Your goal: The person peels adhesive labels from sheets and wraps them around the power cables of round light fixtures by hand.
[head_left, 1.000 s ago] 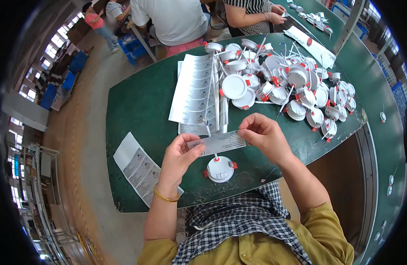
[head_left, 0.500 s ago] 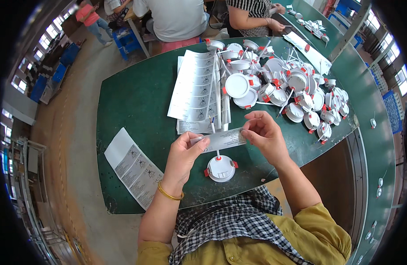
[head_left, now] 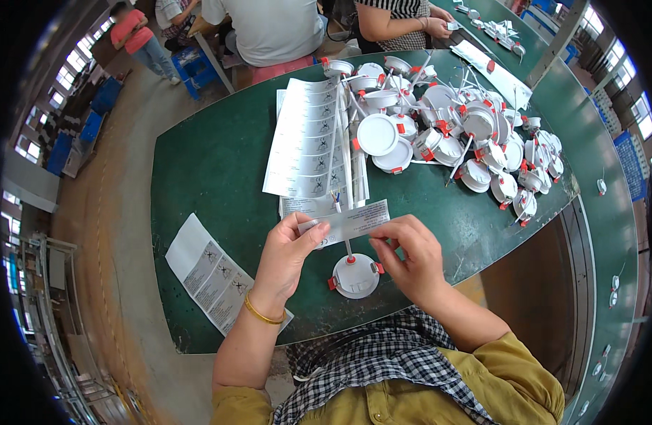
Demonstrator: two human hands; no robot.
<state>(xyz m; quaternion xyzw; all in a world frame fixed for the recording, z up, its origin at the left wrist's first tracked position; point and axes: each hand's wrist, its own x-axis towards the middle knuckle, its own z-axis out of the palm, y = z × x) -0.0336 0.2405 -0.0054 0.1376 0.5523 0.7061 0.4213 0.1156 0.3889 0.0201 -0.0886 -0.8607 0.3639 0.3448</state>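
A silvery printed label [head_left: 354, 222] is held up by its left end, pinched between the thumb and fingers of my left hand [head_left: 289, 248]. My right hand [head_left: 414, 258] is at the label's lower right edge, fingers bent, with the thumb a little apart from the forefinger; whether the tips touch the label I cannot tell. Below it a round white downlight [head_left: 356, 276] with red clips lies back side up on the table. Its white cable [head_left: 348, 249] runs up behind the label, and the bared wire ends [head_left: 336, 199] show above it.
Label sheets [head_left: 304, 138] lie in front of me, and another sheet [head_left: 216, 273] lies at the left. A heap of downlights [head_left: 453, 131] covers the table's far right. Co-workers [head_left: 265, 32] sit beyond the green table [head_left: 205, 163]. A long green bench [head_left: 595, 234] runs along the right.
My right hand has left the label's right corner and moved down and left to its lower edge. My left hand still pinches the other end. The view has shifted slightly.
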